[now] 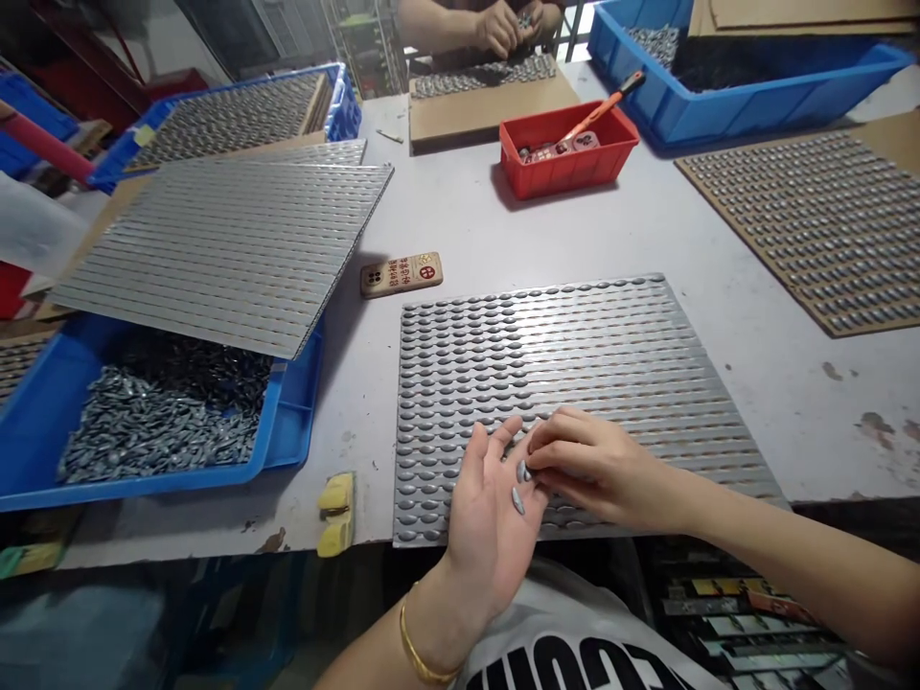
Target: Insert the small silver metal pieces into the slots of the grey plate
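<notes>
Head camera: looks down across a pale table, stained near the front edge. Shows a big blue bin at far right, then another blue bin at near left, heaped with loose pieces. Shows a grey board lying flat at the near edge, lined with ridges, set with rows of pieces over the left part and along the far edge. Adds a tilted board askew over the left bin, plus a brown board with rows of pieces at right. Farther back, shows a red tray and, beyond, a co-worker's hands.

Holds the left hand palm up over the grey board's near side, fingers loosely spread, thumb out. Brings the right hand to that palm, fingertips drawn close together; cannot tell if pinching a piece. Left of the grey board, shows a block with red characters and, nearer, a yellow clip. Carries two grey pieces at the left palm, one lying apart, one right at the right fingertips
</notes>
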Motion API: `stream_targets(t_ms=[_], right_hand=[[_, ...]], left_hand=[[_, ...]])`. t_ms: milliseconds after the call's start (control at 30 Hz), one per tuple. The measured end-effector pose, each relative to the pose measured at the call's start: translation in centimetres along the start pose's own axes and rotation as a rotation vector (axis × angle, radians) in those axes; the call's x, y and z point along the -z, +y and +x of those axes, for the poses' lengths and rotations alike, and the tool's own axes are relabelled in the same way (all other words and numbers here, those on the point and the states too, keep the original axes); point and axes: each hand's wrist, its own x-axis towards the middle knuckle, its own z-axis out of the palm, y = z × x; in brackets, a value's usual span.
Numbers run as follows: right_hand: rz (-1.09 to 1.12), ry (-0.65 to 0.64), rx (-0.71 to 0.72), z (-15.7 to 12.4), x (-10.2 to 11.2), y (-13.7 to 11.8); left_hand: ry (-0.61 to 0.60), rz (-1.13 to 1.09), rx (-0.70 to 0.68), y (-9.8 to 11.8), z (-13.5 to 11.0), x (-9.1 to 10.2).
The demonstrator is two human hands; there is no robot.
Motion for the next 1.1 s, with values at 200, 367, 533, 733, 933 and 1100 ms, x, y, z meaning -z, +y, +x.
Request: stream_targets(t_ms=[200, 367, 533, 733, 933, 1100], right_hand=[[0.026, -0.026, 0.053, -0.1, -0.1, -0.4], [-0.036, 0.071, 0.109, -0.6, 0.1, 0.2], [-0.102, 0.198, -0.081, -1.0, 1.1, 4.4], [-0.251, 0.035, -0.078, -0.4, 0.7, 6.7], [-0.369, -0.043, -0.093, 0.5, 0.9, 6.2], [-0.336, -0.045, -0.133, 0.8, 1.0, 6.9]], left_hand=[[-0.015, -0.005, 0.041, -0.2, 0.3, 0.1], [0.021, -0.008, 0.041, -0.1, 0.4, 0.1], [0.173, 0.051, -0.071, 2.1, -0.9, -0.4], [0.303, 0.050, -0.173, 2.7, -1.3, 0.0], [0.236, -0.002, -0.069, 1.3, -0.6, 0.7], [0.193, 0.010, -0.013, 1.2, -0.2, 0.7]])
